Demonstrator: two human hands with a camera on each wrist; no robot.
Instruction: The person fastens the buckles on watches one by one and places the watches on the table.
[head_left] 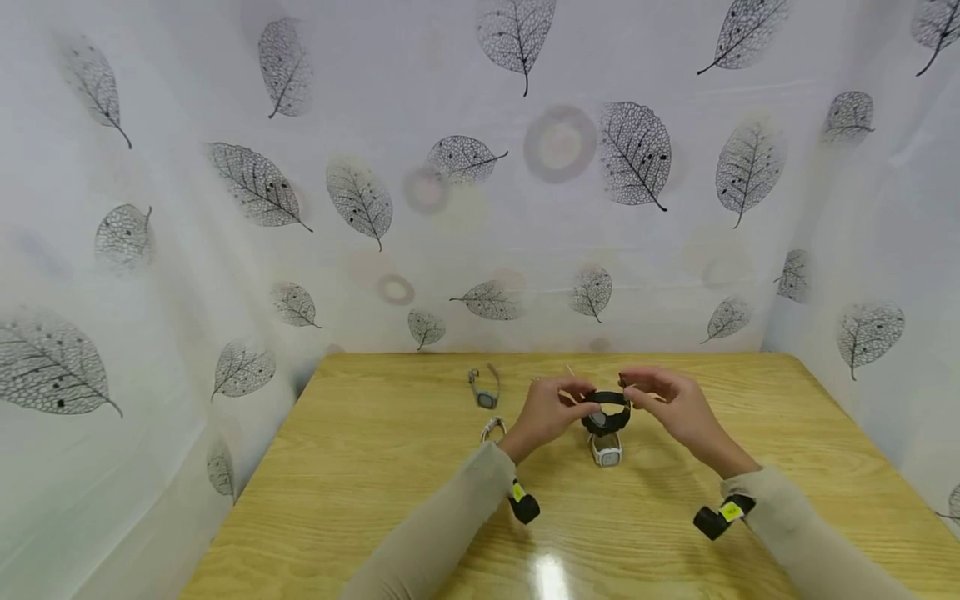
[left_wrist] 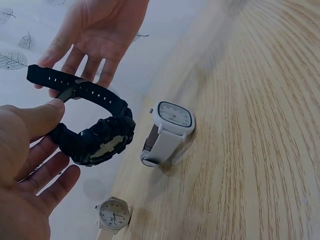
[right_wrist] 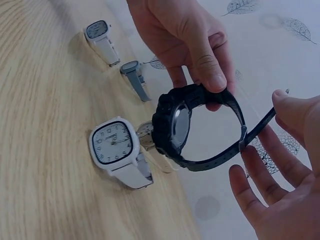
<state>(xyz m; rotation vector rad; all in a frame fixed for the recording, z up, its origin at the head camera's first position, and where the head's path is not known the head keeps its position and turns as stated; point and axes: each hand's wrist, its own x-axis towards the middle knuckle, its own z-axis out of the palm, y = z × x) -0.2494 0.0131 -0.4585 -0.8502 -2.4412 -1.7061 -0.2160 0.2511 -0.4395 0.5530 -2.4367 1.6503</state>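
Both hands hold a black wristwatch (head_left: 606,425) with a chunky case above the table, its strap forming a loop. My left hand (head_left: 546,410) pinches the strap on the buckle side, thumb on top. The strap's holed end passes by the metal buckle (right_wrist: 243,134) and sticks out beyond it. That free end is pinched between thumb and fingers of my right hand (head_left: 675,408). Just below the black watch, a white watch with a square face (left_wrist: 172,120) stands on the table. A cream watch with a round dial (left_wrist: 114,215) lies farther back, mostly hidden in the head view.
Left of the hands is another white watch (head_left: 492,428), partly covered by the left wrist. Farther back lies a grey-blue watch (head_left: 486,398). The wooden table (head_left: 360,467) ends at a pale curtain (head_left: 480,233) with leaf prints.
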